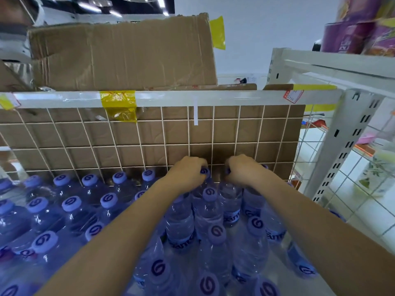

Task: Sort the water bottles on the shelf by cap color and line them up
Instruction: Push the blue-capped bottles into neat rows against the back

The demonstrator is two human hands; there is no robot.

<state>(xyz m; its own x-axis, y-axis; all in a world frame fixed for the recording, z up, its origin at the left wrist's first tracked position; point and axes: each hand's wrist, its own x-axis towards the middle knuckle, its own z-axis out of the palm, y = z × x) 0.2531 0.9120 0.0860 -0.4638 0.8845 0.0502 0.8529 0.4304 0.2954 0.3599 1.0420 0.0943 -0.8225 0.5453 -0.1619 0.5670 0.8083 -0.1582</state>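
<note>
**Both hands on back-row bottle tops**

Though both forearms block much of the shelf's middle, rows of water bottles w/ purple-blue caps stand across it, those at the left and bottom edges cut off by the frame. Each cap carries a dark swirl logo; the label text on the bottles is only partly readable ("...am..."), rest too distorted. A red-and-white tag sits on the white shelf rail; its print is too small to read. Left hand reaches fwd, fingers curled round the cap of a back-row bottle just beside the wire grid. Right hand mirrors it, fingers curled over a second bottle top, mostly hidden under the knuckles. Cardboard lines the grid and lies on the shelf above, held w/ yellow tape. Purple packs top right are blurred.
</note>
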